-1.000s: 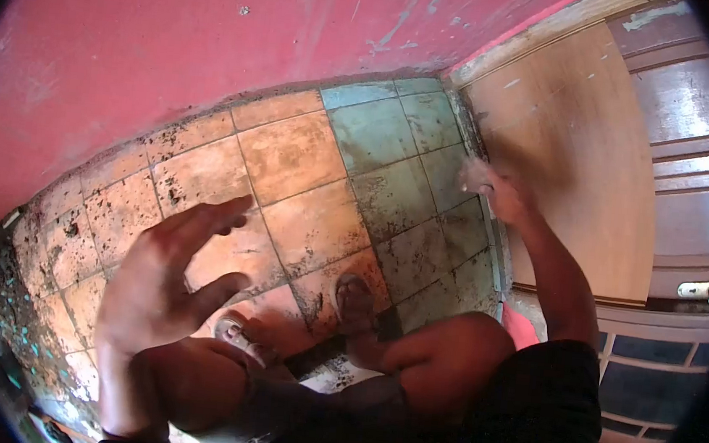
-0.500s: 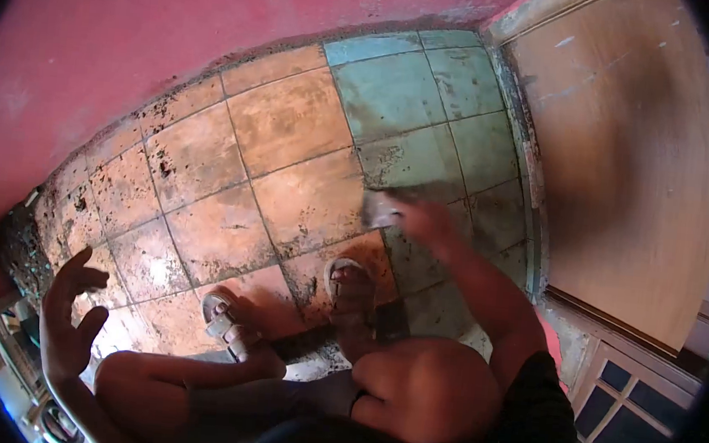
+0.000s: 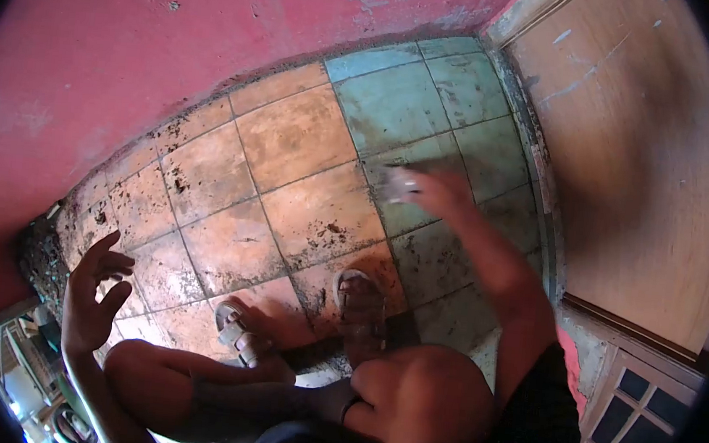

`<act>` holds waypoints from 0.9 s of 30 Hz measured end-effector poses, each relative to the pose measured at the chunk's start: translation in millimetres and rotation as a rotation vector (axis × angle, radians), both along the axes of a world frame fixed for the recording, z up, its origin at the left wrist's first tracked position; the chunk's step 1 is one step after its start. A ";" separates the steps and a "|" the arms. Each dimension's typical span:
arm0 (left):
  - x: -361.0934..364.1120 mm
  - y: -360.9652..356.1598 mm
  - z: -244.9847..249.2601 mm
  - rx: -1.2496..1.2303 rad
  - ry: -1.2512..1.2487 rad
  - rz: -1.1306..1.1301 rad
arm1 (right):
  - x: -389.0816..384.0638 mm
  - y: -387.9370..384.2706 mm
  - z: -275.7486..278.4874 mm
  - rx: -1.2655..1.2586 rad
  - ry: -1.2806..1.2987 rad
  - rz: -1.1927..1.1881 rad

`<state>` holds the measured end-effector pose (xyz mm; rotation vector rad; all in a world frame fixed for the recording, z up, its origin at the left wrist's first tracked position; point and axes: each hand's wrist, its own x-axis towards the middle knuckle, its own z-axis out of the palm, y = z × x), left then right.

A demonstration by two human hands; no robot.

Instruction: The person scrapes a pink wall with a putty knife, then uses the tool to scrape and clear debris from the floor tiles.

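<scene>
My right hand [image 3: 441, 194] grips a flat metal scraper [image 3: 398, 184], blurred by motion, whose blade is low over a green floor tile [image 3: 396, 112]. Just left of the blade runs the seam where the green tiles meet the orange ones. Dark crumbs of dirt [image 3: 327, 235] lie in a small heap on an orange tile between the scraper and my sandalled feet. Held up at the left, my left hand [image 3: 95, 296] is empty, its fingers loosely bent and apart.
A scuffed pink wall [image 3: 133, 59] borders the floor at the back and left. Dark debris [image 3: 41, 257] is piled in the left corner. To the right stands a wooden door panel [image 3: 628, 178], with a paned wooden frame [image 3: 638, 407] below. My sandals [image 3: 359, 302] rest on the tiles.
My right hand has moved the scraper away from me and slightly right, onto the green tile. A denser heap of crumbs shows on the orange tile. My left hand stays raised and open.
</scene>
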<state>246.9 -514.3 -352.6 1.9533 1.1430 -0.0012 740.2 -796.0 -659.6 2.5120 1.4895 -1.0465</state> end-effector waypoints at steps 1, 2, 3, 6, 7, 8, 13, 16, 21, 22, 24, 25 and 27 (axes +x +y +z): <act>2.1 -1.0 1.9 0.023 -0.012 -0.015 | -32.2 38.3 12.5 -0.114 -0.029 0.037; 5.1 -1.5 2.8 0.049 -0.028 -0.030 | -62.8 65.8 11.1 -0.061 -0.053 0.117; 6.1 -1.8 3.4 0.074 -0.042 -0.042 | -80.2 81.4 9.5 -0.012 -0.075 0.199; -20.0 -3.4 4.3 0.111 -0.029 0.003 | -79.3 94.0 61.4 0.132 0.040 0.112; -34.3 -4.9 3.8 0.116 -0.022 0.035 | -47.7 81.0 28.1 0.196 -0.024 0.082; -47.5 -5.8 2.7 0.082 -0.043 0.095 | -14.4 60.3 29.9 0.276 -0.024 -0.027; -92.7 -2.4 8.5 -0.063 0.007 0.196 | 90.3 -10.4 36.0 0.062 -0.143 -0.002; -78.5 -4.1 14.2 -0.054 -0.106 0.205 | 56.6 6.6 -50.0 0.367 0.401 -0.048; -45.3 -7.6 15.0 0.005 -0.104 0.141 | -105.8 133.3 -2.1 0.298 -0.060 0.389; -45.6 -7.3 16.1 0.028 -0.029 0.127 | -102.4 131.7 1.9 0.300 0.007 0.288; -62.4 -11.4 15.4 0.059 0.005 0.167 | -70.8 127.1 15.0 0.301 0.141 0.092; -73.5 -13.9 13.4 0.077 0.013 0.195 | -38.4 118.7 42.3 0.125 0.028 0.013; -91.9 -10.7 11.0 0.010 -0.002 0.247 | 50.8 67.4 21.8 0.319 0.021 0.002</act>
